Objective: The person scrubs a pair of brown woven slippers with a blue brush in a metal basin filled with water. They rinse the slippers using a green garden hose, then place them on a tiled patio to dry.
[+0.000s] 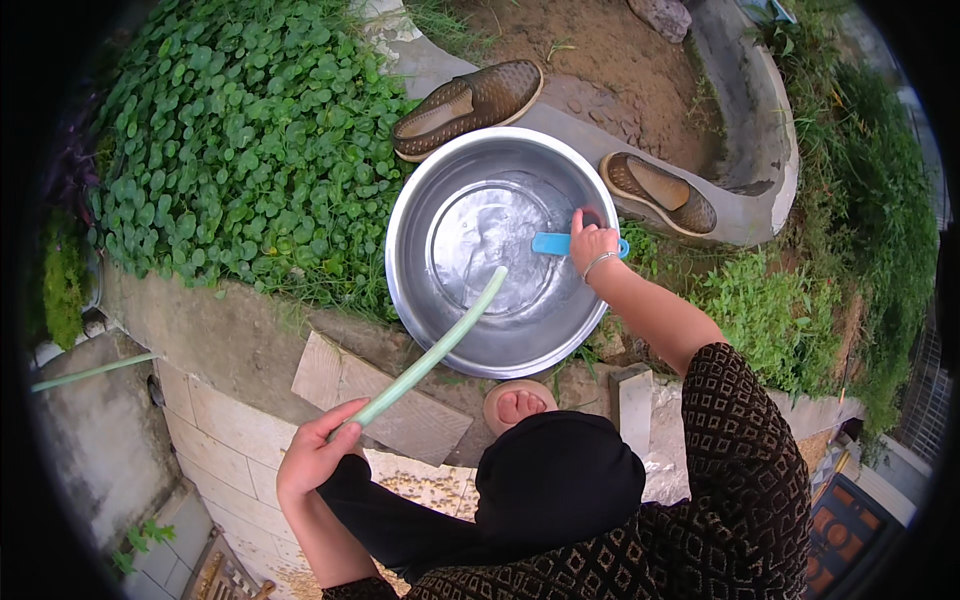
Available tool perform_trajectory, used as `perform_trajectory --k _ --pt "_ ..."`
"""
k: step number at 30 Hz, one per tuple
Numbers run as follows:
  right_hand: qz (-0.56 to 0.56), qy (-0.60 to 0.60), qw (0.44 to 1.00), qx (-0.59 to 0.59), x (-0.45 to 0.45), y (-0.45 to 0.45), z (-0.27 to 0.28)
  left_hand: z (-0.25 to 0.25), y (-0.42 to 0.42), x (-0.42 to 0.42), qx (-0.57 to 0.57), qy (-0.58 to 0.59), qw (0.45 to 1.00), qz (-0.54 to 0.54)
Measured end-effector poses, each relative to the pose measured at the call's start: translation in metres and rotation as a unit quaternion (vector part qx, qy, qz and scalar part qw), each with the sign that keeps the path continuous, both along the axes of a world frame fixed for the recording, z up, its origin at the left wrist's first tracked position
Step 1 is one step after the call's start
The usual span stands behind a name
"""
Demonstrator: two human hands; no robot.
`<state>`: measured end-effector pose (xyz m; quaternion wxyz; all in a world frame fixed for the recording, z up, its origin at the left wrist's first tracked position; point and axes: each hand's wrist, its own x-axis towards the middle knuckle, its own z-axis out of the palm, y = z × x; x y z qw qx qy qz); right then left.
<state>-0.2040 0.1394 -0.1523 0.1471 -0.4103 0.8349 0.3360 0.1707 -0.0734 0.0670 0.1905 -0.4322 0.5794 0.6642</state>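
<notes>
My left hand grips a pale green hose near its end. The hose slants up to the right, and its open tip is over a round stainless steel basin. Shallow clear water covers the basin's floor; I cannot tell whether water is running from the hose. At the basin's right side, my right hand is closed around a blue plastic handle. Its flat end points left over the water, and a looped end sticks out past my wrist. What it belongs to is hidden or not clear.
Two brown woven slip-on shoes, one on the left and one on the right, rest on a curved concrete edge behind the basin. Leafy ground cover grows at left. A loose tile and my foot are close in front.
</notes>
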Motion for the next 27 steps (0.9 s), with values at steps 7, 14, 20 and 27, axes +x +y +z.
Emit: perform_trajectory --k 7,14,20,27 --pt "-0.024 -0.022 0.999 0.018 0.004 0.002 -0.001 -0.001 0.001 0.002 -0.003 0.003 1.000 0.000" --pt "-0.034 -0.028 0.999 -0.009 0.004 -0.008 0.008 -0.001 0.001 0.005 0.001 -0.015 1.000 -0.006" --pt "-0.108 -0.031 0.993 -0.031 0.011 0.009 -0.016 0.001 -0.001 0.003 0.003 0.004 1.000 -0.012" --pt "-0.137 -0.069 0.988 0.022 0.022 0.002 -0.004 -0.001 0.000 0.003 0.016 -0.006 1.000 0.001"
